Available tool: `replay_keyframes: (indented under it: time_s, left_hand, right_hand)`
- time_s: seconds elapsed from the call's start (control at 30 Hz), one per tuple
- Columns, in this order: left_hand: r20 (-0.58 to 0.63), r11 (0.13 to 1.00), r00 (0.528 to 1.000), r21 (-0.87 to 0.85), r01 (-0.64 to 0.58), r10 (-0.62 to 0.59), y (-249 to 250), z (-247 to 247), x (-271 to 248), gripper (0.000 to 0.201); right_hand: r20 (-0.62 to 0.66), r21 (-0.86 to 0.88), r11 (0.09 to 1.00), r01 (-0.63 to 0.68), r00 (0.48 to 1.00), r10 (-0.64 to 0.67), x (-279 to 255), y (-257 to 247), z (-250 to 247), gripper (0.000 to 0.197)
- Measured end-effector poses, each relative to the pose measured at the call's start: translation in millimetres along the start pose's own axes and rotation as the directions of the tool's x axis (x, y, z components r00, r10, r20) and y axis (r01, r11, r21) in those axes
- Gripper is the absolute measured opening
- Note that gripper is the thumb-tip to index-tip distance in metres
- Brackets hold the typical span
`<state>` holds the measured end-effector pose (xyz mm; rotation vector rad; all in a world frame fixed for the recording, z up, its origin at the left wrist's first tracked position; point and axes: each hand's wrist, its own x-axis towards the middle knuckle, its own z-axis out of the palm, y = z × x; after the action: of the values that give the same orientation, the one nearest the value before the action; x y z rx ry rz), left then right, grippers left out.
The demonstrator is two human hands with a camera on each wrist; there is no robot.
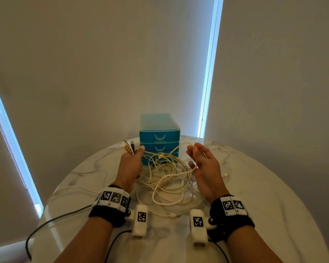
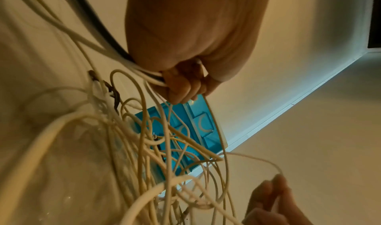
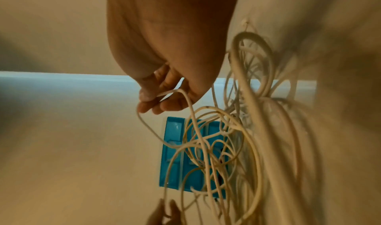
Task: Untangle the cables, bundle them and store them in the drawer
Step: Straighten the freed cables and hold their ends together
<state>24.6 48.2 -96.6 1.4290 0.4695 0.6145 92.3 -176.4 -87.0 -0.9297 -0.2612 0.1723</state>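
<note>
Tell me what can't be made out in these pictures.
- Cables: head view, how many is unclear; the strands overlap in one tangle.
- Plugs in the left hand: too small to tell their types.
- Drawers: contents unknown; all fronts closed, the lowest behind cable.
- Right hand: right wrist view is motion-blurred at the edges.

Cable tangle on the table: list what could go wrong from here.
1. The left hand grips several plug ends while the right hand pinches one white strand; pulling apart may tighten the tangle.
2. Loops hang in front of the blue drawer unit; a tug might drag it.
</note>
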Motion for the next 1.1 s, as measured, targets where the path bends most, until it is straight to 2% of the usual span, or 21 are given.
replay_keyframes:
  time_s: [0.1, 0.2, 0.27, 0.33, 0.4, 0.5, 0.6, 0.7, 0.8, 0.87, 0.97, 1.1]
  left_hand:
    - [-0.012, 1.000, 1.000, 0.000, 0.011, -0.011, -5, -4, 4, 0.032]
    - [0.017, 0.986, 1.000, 0.166, -0.019, 0.017, -3, -7, 1, 0.040]
    - [0.029, 0.960, 0.999, 0.275, -0.052, 0.046, 3, -8, -5, 0.052]
    - [0.043, 0.939, 0.991, 0.318, -0.134, 0.127, 12, -8, -12, 0.056]
    - [0.110, 0.925, 0.968, 0.288, -0.248, 0.226, 21, -6, -17, 0.049]
    - [0.276, 0.908, 0.915, 0.220, -0.357, 0.293, 27, 1, -25, 0.041]
    - [0.376, 0.904, 0.883, 0.206, -0.374, 0.279, 30, 5, -31, 0.034]
    - [0.377, 0.912, 0.883, 0.184, -0.366, 0.278, 32, 3, -33, 0.029]
    - [0.379, 0.932, 0.882, 0.113, -0.345, 0.281, 30, 4, -33, 0.051]
    - [0.429, 0.907, 0.859, 0.176, -0.384, 0.280, 29, 7, -34, 0.056]
    - [0.527, 0.866, 0.818, 0.274, -0.419, 0.229, 30, 13, -40, 0.049]
    - [0.573, 0.816, 0.791, 0.341, -0.467, 0.214, 31, 17, -47, 0.025]
  right_hand:
    - [0.086, 0.305, 0.950, -0.069, 0.995, 0.045, -2, -8, 1, 0.015]
    - [0.100, 0.448, 0.891, -0.069, 0.995, 0.027, -1, -12, -3, 0.023]
    - [0.101, 0.417, 0.907, -0.064, 0.995, 0.024, -1, -12, -4, 0.022]
    - [0.109, 0.323, 0.944, -0.065, 0.994, 0.031, -2, -11, 0, 0.020]
    - [0.144, 0.214, 0.974, -0.068, 0.989, 0.037, -5, -11, 6, 0.019]
    - [0.217, 0.105, 0.990, -0.094, 0.974, 0.070, -10, -11, 12, 0.017]
    - [0.280, -0.014, 0.994, -0.104, 0.954, 0.104, -15, -14, 15, 0.017]
    - [0.289, -0.055, 0.993, -0.107, 0.950, 0.118, -17, -15, 20, 0.027]
    - [0.266, 0.108, 0.988, -0.107, 0.961, 0.075, -15, -17, 25, 0.026]
    - [0.288, 0.290, 0.945, -0.147, 0.956, 0.060, -15, -22, 26, 0.031]
    - [0.316, 0.422, 0.887, -0.187, 0.947, 0.049, -18, -30, 31, 0.044]
    - [0.268, 0.489, 0.853, -0.183, 0.962, 0.052, -17, -31, 34, 0.051]
